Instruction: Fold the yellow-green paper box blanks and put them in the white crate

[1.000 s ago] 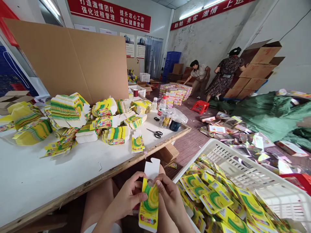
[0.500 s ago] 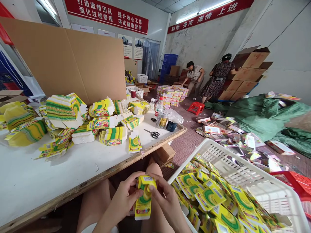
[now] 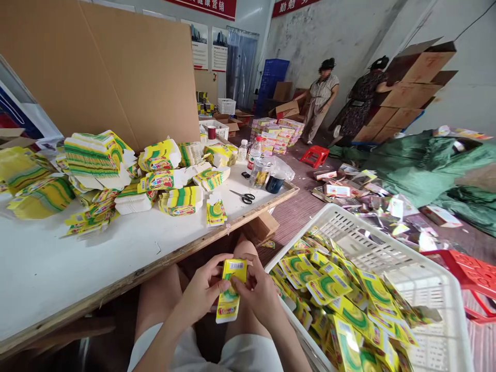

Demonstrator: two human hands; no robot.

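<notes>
Over my lap, both hands grip one small yellow-and-green printed carton (image 3: pixel 229 297), its top flap with a barcode folded down. My left hand (image 3: pixel 201 293) pinches its left edge. On the right side, my right hand (image 3: pixel 258 292) presses the folded flap with its fingers closed. A white plastic basket (image 3: pixel 403 268) holding several folded cartons of the same print stands just to my right. Stacks of flat yellow-and-green carton blanks (image 3: pixel 182 200) lie on the white table (image 3: pixel 70 268) in front of me.
Scissors (image 3: pixel 243 196), bottles (image 3: pixel 254 155) and a dark cup (image 3: pixel 275 184) sit at the table's far corner. A large cardboard sheet (image 3: pixel 116 77) stands behind. Two people (image 3: pixel 323 98) stand by stacked boxes (image 3: pixel 411 98). A red stool (image 3: pixel 468 276) and green cloth (image 3: pixel 418 170) lie to the right.
The carton's white top tab, upright a second ago, has been folded down onto the front. My hands and the carton have shifted slightly lower; a far person has straightened up.
</notes>
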